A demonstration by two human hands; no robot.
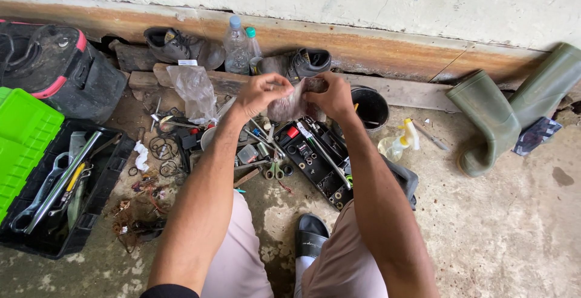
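My left hand (259, 94) and my right hand (330, 97) are both raised in front of me and together grip a crumpled dirty rag (292, 103), one hand at each side of it. Whether anything is wrapped inside the rag is hidden. Below the hands lies an open black socket case (315, 165) with sockets and a long bar, and loose small tools and green-handled pliers (275, 170) are scattered on the concrete floor beside it.
An open black and green toolbox (54, 183) with wrenches sits at left, a black and red bag (54, 68) behind it. Boots (175, 45), two plastic bottles (237, 47) and a black bucket (370, 107) line the wall. Green rubber boots (514, 107) lie at right, a spray bottle (399, 142) nearby.
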